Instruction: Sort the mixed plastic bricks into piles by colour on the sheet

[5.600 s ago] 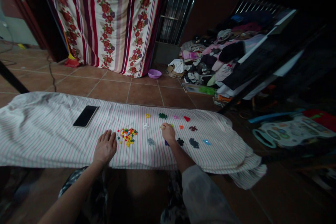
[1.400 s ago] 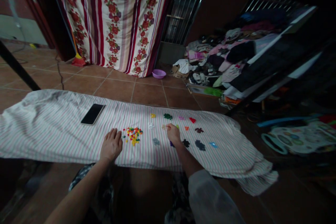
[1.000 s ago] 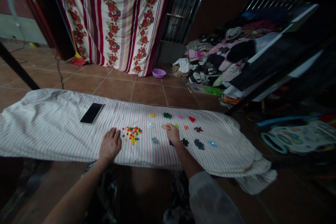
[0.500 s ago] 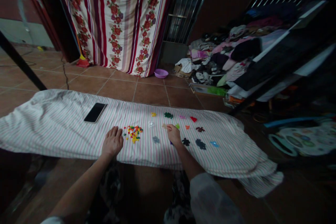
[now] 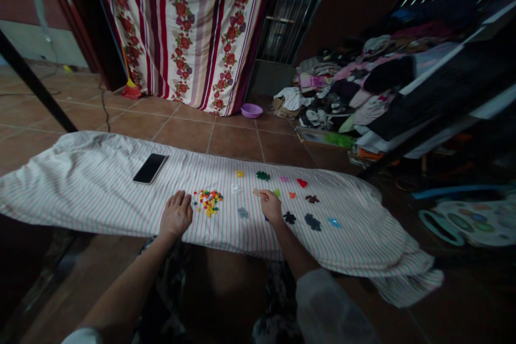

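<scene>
The purple bowl sits on the tiled floor beside the curtain, and its visible inside is plain purple. Right of it, a cardboard box is partly covered by a white cloth, so its contents cannot be made out. A shallow tray lies near the box, with something green over its right end.

On the striped sheet, small pieces lie loose in piles. The left hand rests palm down, fingers nearly together, just beside the mixed pile. The right hand has its fingertips drawn together at the beige pieces; whether one is between them is too small to tell. The lime pieces show just behind this hand, and the purple pieces are mostly hidden by the wrist. The clear pieces blend into the sheet. Black pieces lie right of the wrist, grey pieces left of it. The phone lies farther left.

The clothes heap fades into shadow, and the picture's right edge cuts off the toy panel.
</scene>
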The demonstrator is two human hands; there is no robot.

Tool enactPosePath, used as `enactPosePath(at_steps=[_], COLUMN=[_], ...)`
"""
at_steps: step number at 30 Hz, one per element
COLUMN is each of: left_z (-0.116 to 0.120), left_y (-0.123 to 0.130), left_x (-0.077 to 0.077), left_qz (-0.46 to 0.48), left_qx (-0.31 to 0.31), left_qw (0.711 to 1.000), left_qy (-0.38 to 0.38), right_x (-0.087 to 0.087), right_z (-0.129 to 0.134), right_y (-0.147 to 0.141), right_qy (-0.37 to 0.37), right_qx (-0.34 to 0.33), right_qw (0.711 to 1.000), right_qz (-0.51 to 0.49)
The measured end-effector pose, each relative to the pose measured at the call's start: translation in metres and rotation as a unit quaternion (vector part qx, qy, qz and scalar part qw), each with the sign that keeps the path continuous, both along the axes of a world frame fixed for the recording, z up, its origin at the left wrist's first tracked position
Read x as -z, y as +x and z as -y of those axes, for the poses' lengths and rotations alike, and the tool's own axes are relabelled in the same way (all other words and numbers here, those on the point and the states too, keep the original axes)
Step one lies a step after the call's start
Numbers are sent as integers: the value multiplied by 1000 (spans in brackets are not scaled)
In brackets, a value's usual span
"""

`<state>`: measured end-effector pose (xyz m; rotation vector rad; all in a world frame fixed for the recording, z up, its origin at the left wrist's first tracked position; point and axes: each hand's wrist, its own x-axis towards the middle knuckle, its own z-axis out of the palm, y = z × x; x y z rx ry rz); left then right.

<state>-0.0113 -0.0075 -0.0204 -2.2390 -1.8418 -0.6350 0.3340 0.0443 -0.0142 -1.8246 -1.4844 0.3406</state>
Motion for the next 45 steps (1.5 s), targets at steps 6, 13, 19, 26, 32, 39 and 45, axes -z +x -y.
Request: enactPosePath(at_steps=[6, 13, 19, 26, 32, 39, 45], left_z=[0, 0, 0, 0, 0, 0, 0], left_y=[0, 2, 1, 2, 2, 3, 3], left_x=[2, 2, 3, 3, 2, 1, 1], left_qz=[23, 24, 6, 14, 25, 14, 26], left_qx=[-1, -3, -5, -4, -3, -7, -4], left_qw=[1000, 1000, 1000, 1000, 1000, 1000, 1000], left_qy=[-1, -5, -3, -2, -4, -2, -8], right_x=[-16, -24, -25, -40, -36, -33, -32], right_z=[6, 13, 16, 12, 4, 3, 5], right_y=[-10, -69, -125, -154, -159, -160, -158], right_qy=[44, 41, -17, -87, -80, -67, -61], right_qx=[-17, -165, -286, -313, -319, -321, -320], right_qw=[999, 984, 952, 928, 920, 915, 920], right_qz=[28, 45, 106, 184, 212, 234, 218])
